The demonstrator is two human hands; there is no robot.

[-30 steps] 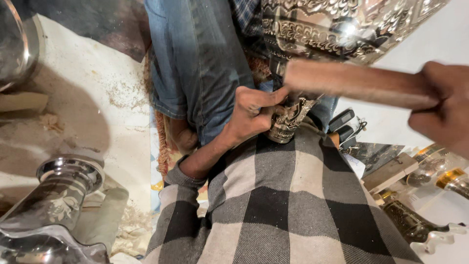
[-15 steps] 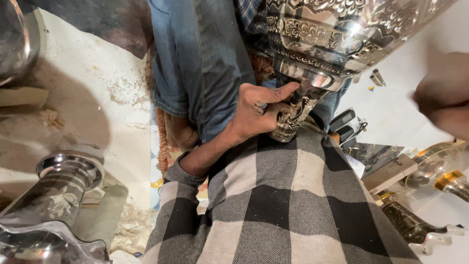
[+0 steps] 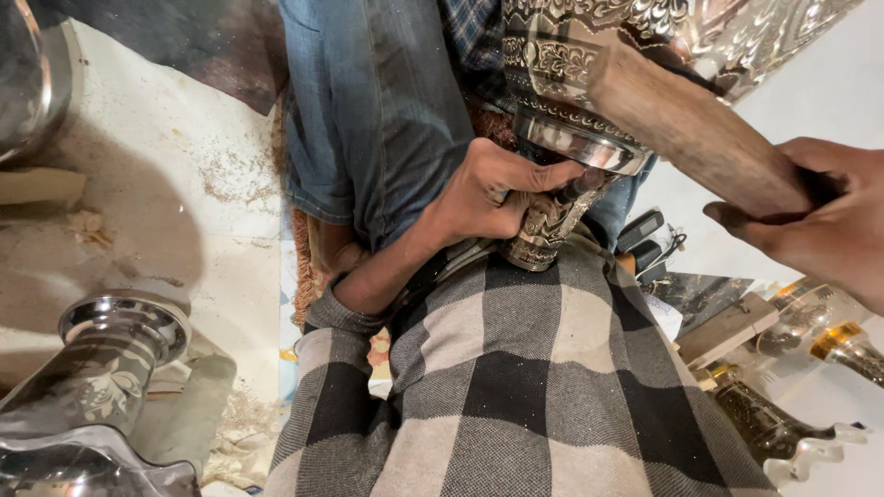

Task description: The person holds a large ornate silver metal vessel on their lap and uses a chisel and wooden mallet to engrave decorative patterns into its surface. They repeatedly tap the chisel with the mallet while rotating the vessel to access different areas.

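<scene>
Silvery, engraved stand (image 3: 101,368) at 8 o'clock, on a pale, dust-strewn floor (image 3: 166,184) scattered with wood shavings. Further right, one blue denim leg (image 3: 378,110) at 12 o'clock and a grey-and-black checked cloth (image 3: 516,387) across the lap at 6 o'clock. Left hand (image 3: 493,193) at centre, fingers curled tight round the embossed stem of one large ornate metal vessel (image 3: 589,55), holding it propped on the checked cloth; wide bowl of the vessel up at 1 o'clock. Right hand (image 3: 820,221) at 3 o'clock, closed firmly on the handle of one wooden mallet (image 3: 691,129), its head touching or just off the vessel's rim, cannot tell which. Two gold-banded metal pieces (image 3: 829,336) and one dark embossed bottle-shaped piece (image 3: 764,423) at 4 o'clock, on a white surface.
</scene>
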